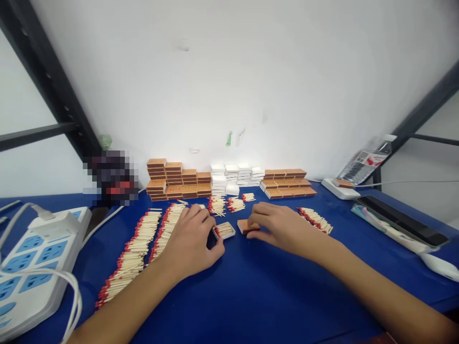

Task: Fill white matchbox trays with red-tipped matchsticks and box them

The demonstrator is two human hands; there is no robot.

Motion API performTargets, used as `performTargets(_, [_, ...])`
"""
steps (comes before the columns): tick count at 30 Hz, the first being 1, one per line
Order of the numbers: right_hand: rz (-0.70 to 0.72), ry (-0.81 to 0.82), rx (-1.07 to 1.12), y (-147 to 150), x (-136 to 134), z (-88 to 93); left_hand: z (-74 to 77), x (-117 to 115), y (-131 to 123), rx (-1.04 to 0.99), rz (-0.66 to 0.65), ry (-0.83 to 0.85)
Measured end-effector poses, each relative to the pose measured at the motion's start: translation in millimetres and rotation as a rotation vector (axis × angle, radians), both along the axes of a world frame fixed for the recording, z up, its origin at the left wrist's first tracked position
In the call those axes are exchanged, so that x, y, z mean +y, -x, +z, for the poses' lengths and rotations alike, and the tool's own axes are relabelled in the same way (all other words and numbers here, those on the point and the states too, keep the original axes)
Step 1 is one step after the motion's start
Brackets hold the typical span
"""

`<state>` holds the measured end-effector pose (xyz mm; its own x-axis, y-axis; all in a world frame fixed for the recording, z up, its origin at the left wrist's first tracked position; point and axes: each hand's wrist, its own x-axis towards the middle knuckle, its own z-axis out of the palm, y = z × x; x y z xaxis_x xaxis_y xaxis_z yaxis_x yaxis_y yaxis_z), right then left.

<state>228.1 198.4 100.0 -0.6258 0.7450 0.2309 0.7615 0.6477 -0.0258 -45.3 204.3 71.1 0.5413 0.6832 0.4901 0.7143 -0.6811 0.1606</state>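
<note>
My left hand (195, 239) curls its fingers and thumb round the left end of a small white matchbox tray (229, 233) with red-tipped matches lying in it. Just right of the tray, an orange-brown matchbox sleeve (243, 225) is held by the fingers of my right hand (270, 224). A narrow gap separates tray and sleeve. Long rows of loose matches (134, 251) lie left of my left hand, partly hidden by that arm. Small match piles (216, 206) sit behind the tray, and another match pile (315, 220) lies beyond my right wrist.
Along the wall stand stacked brown matchboxes (172, 179), white trays (238, 176) and more brown matchboxes (289, 184). A power strip (39, 263) with white cables lies at left. A water bottle (367, 160), a white adapter (340, 189) and a dark phone-like slab (401, 220) are at right.
</note>
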Motion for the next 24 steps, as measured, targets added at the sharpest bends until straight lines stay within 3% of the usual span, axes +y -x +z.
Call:
performTargets(8, [-0.035,0.299,0.209,-10,11,0.0,-2.2,3,5,-0.003,-0.057,0.04])
performTargets(15, [-0.066,0.272,0.302,-8,12,-5.7,-4.3,11,6,-0.134,-0.107,0.005])
performTargets(24, [0.027,0.243,0.42,-5,9,-7.2,-3.8,12,7,-0.143,-0.195,-0.032])
